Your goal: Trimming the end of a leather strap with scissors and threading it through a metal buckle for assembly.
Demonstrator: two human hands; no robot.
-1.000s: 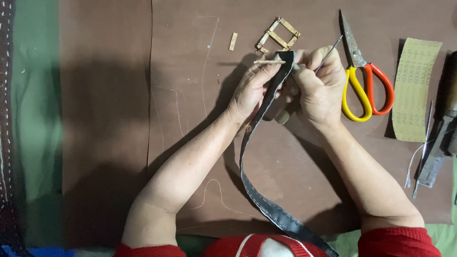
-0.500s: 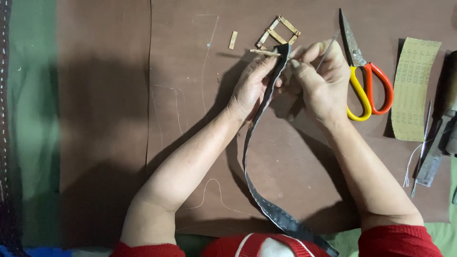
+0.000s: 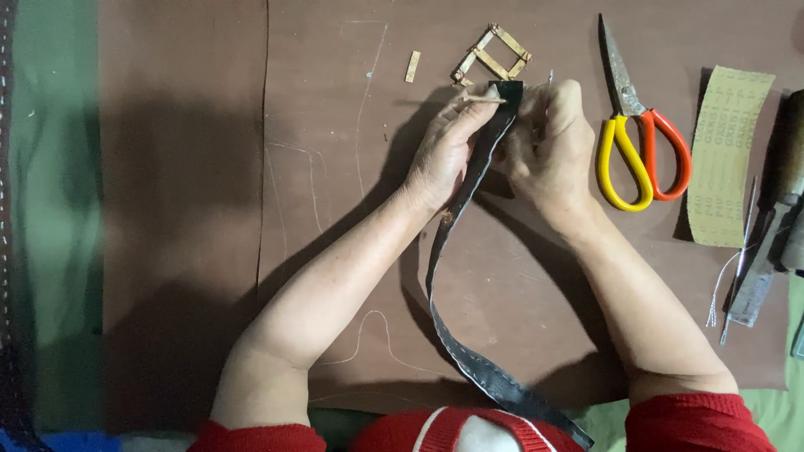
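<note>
Hands are meeting at the far centre of the counter [image 3: 209,209], which is covered by brown sheets with a green surface showing along the left edge. Left hand [image 3: 444,151] is pinching the far end of a dark strap [image 3: 469,192] between thumb and fingers, grip narrow and closed on the strap, with a thin pale stick [image 3: 486,99] lying across the strap end at its fingertips. Right hand [image 3: 548,146] is pressing against the same strap end from the right, fingers curled tight; a thin needle-like tip [image 3: 550,78] is showing just above its fingers, though what exactly it is pinching cannot be told. Strap is running from the hands toward the near edge, curving left and then right, and passing out of view beside the red sleeves.

Just beyond the strap end, a small frame of pale strips [image 3: 492,54] is lying on the counter, with a short loose strip [image 3: 412,66] to its left. Scissors [image 3: 636,125] with one yellow and one red handle are lying just right of the right hand, blades pointing far. A tan perforated strip [image 3: 729,155] is lying right of the scissors. Dark tools [image 3: 775,243] are resting at the right edge, too shadowed to identify further.
</note>
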